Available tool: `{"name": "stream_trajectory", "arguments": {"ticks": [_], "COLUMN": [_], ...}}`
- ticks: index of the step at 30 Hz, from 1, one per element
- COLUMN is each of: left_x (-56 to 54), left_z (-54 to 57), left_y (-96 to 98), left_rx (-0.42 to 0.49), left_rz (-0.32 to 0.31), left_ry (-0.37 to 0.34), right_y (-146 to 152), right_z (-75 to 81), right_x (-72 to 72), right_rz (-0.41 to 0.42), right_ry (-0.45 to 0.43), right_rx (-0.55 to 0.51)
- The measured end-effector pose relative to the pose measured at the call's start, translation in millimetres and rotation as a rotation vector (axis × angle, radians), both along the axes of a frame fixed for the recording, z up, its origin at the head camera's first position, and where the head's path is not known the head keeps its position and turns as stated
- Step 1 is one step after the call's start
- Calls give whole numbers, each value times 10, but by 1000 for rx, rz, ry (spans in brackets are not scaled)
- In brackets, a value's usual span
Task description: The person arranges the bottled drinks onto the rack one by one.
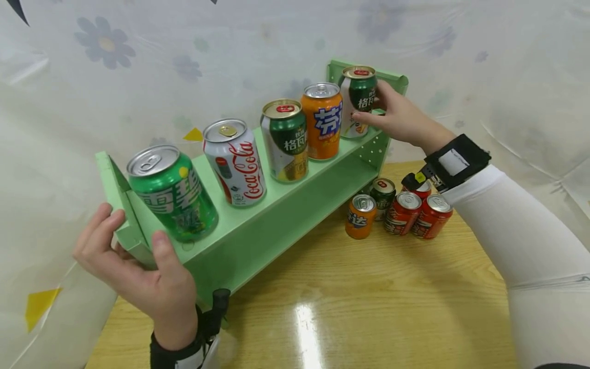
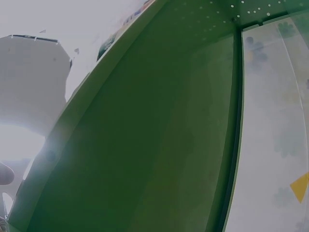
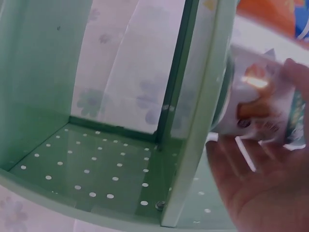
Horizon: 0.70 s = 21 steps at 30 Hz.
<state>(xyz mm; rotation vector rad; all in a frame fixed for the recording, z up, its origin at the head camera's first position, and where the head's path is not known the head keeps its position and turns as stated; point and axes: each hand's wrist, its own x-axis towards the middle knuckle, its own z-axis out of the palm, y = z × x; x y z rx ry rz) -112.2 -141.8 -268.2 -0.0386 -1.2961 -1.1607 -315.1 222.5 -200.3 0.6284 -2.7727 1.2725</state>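
Observation:
A green shelf rack (image 1: 286,205) stands at an angle on the table. At its left end my left hand (image 1: 138,261) grips the side panel, thumb at the front corner and fingers on the outer side. My right hand (image 1: 401,115) holds a green-and-white drink can (image 1: 357,100) upright at the right end of the top shelf. Seen from the right wrist, the fingers lie along this can (image 3: 260,96) with its base at the shelf edge. Beside it, leftward, stand an orange can (image 1: 322,123), another green-and-white can (image 1: 285,141), a white Coca-Cola can (image 1: 235,164) and a green can (image 1: 172,195).
On the wooden table (image 1: 345,297), right of the rack, several cans stand close together: an orange one (image 1: 360,218), a dark green one (image 1: 382,192) and red ones (image 1: 403,214). A flower-patterned sheet (image 1: 258,46) hangs behind. The rack's lower level (image 3: 96,159) has a perforated end panel.

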Motion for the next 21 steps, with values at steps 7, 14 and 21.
{"name": "stream_trajectory", "arguments": {"ticks": [7,14,21], "left_x": [-2,-7,-9], "left_z": [-4,-2,-4], "left_y": [-7,-19,-11], "left_rx": [1,7,8], "left_rz": [-7,-4,3], "left_ry": [-4,-8,6], "right_y": [-46,-49,-51], "right_z": [-117,-424,-889], "right_x": [313,607,755], "right_rz": [-204,-332,-335], "right_ry": [143,218,245], "right_rx": [61,86,113]}}
